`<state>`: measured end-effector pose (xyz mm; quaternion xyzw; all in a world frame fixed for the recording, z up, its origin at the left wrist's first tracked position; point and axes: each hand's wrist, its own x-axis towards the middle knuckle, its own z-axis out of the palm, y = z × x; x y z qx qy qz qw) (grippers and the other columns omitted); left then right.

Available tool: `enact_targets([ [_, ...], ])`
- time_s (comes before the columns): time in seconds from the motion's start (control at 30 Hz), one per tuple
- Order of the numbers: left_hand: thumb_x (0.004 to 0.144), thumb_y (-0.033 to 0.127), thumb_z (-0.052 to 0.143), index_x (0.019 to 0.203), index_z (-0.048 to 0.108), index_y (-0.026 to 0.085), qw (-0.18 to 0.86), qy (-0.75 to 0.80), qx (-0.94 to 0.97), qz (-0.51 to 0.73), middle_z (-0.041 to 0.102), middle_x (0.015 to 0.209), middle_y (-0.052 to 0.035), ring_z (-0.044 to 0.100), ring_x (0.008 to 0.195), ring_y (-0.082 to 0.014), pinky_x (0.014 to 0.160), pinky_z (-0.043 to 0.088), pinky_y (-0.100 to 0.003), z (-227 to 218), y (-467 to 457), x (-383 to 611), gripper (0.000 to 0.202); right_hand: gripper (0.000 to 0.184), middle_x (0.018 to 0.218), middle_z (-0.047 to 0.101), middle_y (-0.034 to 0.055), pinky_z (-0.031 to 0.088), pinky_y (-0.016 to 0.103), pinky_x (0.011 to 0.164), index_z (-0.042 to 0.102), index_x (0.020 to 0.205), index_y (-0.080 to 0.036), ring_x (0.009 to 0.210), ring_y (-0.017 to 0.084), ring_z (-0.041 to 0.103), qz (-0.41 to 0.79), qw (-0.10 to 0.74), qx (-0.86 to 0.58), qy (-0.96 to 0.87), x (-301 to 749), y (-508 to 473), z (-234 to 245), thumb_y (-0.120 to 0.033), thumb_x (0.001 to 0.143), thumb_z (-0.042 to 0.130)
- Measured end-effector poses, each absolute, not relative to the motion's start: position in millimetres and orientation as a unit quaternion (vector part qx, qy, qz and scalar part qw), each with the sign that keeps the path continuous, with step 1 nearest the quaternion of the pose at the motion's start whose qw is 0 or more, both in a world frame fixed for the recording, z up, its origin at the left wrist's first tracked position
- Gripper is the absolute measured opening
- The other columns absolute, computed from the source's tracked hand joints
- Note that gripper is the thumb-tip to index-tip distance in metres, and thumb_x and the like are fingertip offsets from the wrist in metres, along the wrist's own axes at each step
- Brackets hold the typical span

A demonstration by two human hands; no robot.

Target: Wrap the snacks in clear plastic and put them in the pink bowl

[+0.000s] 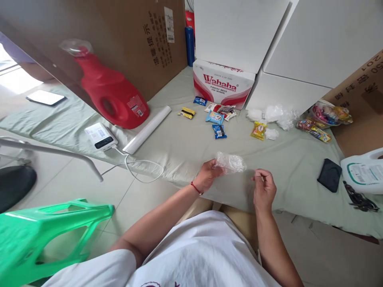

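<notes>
My left hand [208, 175] is closed on a crumpled clear plastic bag [231, 162], holding it just above the pale green sheet [185, 143]. My right hand [263, 187] hovers a little to the right of the bag with its fingers curled in a pinch; nothing shows between them. Several small snack packets lie further back: a yellow one [186, 113], blue ones [219, 131], and another yellow one [259, 130].
A Wahaha carton [223, 83], a red jug [112, 93], a white roll [148, 128], a power bank with cable [101, 136], crumpled plastic bags [273, 114], bagged snacks [324, 117], a black pouch [329, 174], a white jug [363, 171] and a green stool [44, 235] are around.
</notes>
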<state>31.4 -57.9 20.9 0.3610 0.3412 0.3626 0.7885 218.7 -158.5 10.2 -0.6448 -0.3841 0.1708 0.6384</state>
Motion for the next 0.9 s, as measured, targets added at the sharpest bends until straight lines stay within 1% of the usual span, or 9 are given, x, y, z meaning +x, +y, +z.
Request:
enact_targets([
  [0.07, 0.062, 0.034, 0.090, 0.085, 0.071, 0.015, 0.796, 0.327, 0.383, 0.335, 0.071, 0.083, -0.0024, 0.065, 0.080, -0.0161, 0.081, 0.052, -0.032, 24.1, -57.2, 31.2, 0.035, 0.020, 0.112, 0.066, 0.0083, 0.055, 0.038, 0.089, 0.071, 0.106, -0.025, 0.104, 0.022, 0.062, 0.123, 0.568, -0.630, -0.515, 215.4, -155.2, 23.4, -0.041, 0.095, 0.068],
  [0.13, 0.062, 0.036, 0.092, 0.083, 0.072, 0.014, 0.807, 0.308, 0.393, 0.314, 0.072, 0.081, -0.0033, 0.066, 0.079, -0.0170, 0.080, 0.052, -0.032, 25.9, -57.8, 33.5, 0.036, 0.025, 0.115, 0.067, 0.0083, 0.053, 0.041, 0.094, 0.071, 0.114, -0.028, 0.110, 0.025, 0.061, 0.133, 0.477, -0.608, -0.621, 209.4, -150.1, 32.1, -0.039, 0.092, 0.072],
  [0.2, 0.063, 0.039, 0.092, 0.080, 0.071, 0.014, 0.822, 0.298, 0.378, 0.305, 0.071, 0.078, -0.0033, 0.066, 0.077, -0.0171, 0.079, 0.053, -0.032, 25.5, -59.3, 36.2, 0.037, 0.026, 0.112, 0.069, 0.0071, 0.054, 0.039, 0.094, 0.071, 0.118, -0.030, 0.107, 0.024, 0.063, 0.161, 0.424, -0.594, -0.664, 203.9, -145.7, 33.4, -0.036, 0.092, 0.072],
  [0.27, 0.063, 0.041, 0.093, 0.077, 0.070, 0.014, 0.830, 0.310, 0.345, 0.308, 0.070, 0.076, -0.0020, 0.066, 0.076, -0.0157, 0.079, 0.053, -0.031, 23.1, -60.4, 37.2, 0.038, 0.018, 0.107, 0.071, 0.0059, 0.054, 0.036, 0.089, 0.072, 0.113, -0.029, 0.101, 0.022, 0.065, 0.185, 0.417, -0.596, -0.661, 200.7, -144.8, 28.5, -0.034, 0.097, 0.065],
  [0.4, 0.062, 0.046, 0.094, 0.077, 0.067, 0.016, 0.837, 0.337, 0.288, 0.319, 0.068, 0.078, -0.0004, 0.065, 0.077, -0.0133, 0.079, 0.053, -0.028, 18.1, -60.3, 33.2, 0.044, 0.019, 0.091, 0.071, 0.0035, 0.051, 0.031, 0.077, 0.073, 0.098, -0.025, 0.082, 0.018, 0.065, 0.233, 0.441, -0.637, -0.588, 197.9, -152.3, 13.3, -0.038, 0.100, 0.059],
  [0.53, 0.069, 0.061, 0.085, 0.087, 0.068, 0.017, 0.843, 0.321, 0.309, 0.303, 0.070, 0.091, -0.0053, 0.066, 0.086, -0.0181, 0.079, 0.054, -0.032, 16.7, -63.6, 30.5, 0.051, 0.025, 0.077, 0.067, 0.0005, 0.047, 0.027, 0.065, 0.071, 0.096, -0.023, 0.066, 0.015, 0.057, 0.320, 0.490, -0.671, -0.455, 188.7, -156.8, 4.7, -0.047, 0.095, 0.063],
  [0.67, 0.064, 0.049, 0.091, 0.083, 0.069, 0.017, 0.796, 0.322, 0.415, 0.302, 0.067, 0.080, -0.0015, 0.060, 0.078, -0.0164, 0.073, 0.048, -0.029, 12.4, -68.3, 33.6, 0.043, 0.030, 0.075, 0.064, -0.0006, 0.046, 0.026, 0.062, 0.070, 0.093, -0.022, 0.063, 0.013, 0.054, 0.383, 0.538, -0.639, -0.394, 176.2, -150.7, 8.3, -0.052, 0.088, 0.071],
  [0.8, 0.066, 0.046, 0.088, 0.080, 0.063, 0.018, 0.790, 0.347, 0.345, 0.370, 0.063, 0.080, 0.0014, 0.059, 0.077, -0.0136, 0.073, 0.049, -0.028, 8.5, -59.6, 27.7, 0.040, 0.039, 0.074, 0.060, -0.0016, 0.044, 0.022, 0.054, 0.067, 0.088, -0.021, 0.062, 0.010, 0.049, 0.414, 0.632, -0.599, -0.266, 178.4, -143.4, 21.0, -0.053, 0.074, 0.083],
  [0.9, 0.067, 0.045, 0.087, 0.078, 0.056, 0.019, 0.787, 0.370, 0.316, 0.378, 0.058, 0.072, 0.0037, 0.054, 0.067, -0.0102, 0.062, 0.044, -0.023, 5.8, -45.3, 16.7, 0.041, 0.043, 0.074, 0.058, -0.0027, 0.036, 0.018, 0.046, 0.064, 0.085, -0.021, 0.058, 0.007, 0.044, 0.443, 0.646, -0.590, -0.197, 191.4, -141.2, 28.2, -0.048, 0.065, 0.090],
])
